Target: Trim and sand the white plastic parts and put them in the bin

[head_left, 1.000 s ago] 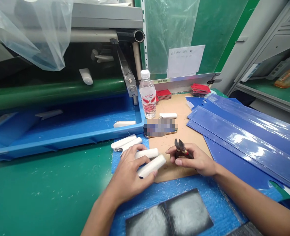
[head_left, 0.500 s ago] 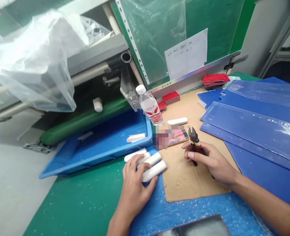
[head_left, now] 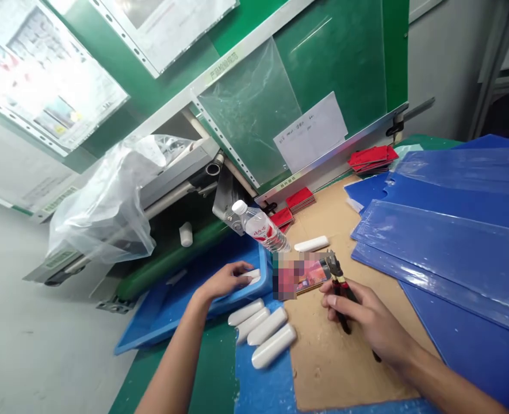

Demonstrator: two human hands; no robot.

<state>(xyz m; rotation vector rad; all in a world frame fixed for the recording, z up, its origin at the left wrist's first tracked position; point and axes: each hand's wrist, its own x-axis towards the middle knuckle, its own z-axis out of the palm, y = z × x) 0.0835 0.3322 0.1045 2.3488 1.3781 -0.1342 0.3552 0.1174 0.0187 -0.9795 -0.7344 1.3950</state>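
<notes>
White tube-shaped pieces (head_left: 267,326) lie side by side on a blue foam mat (head_left: 263,385), perhaps so that one hand can reach them easily. Another such piece (head_left: 252,277) sits near the end of a blue plastic tray (head_left: 144,339), and the left hand (head_left: 226,280) is over it with the fingers lying on it; I cannot tell if it really grips. The right hand (head_left: 366,316) is closed around the handles of diagonal cutters (head_left: 339,282), and the cutting head stands up free, likely to keep it clear of the fingers. The cutters are above a cardboard sheet (head_left: 344,379), which seems to protect the surface. Blue plastic sheets (head_left: 444,247) lie further right, out of the hands' way.
</notes>
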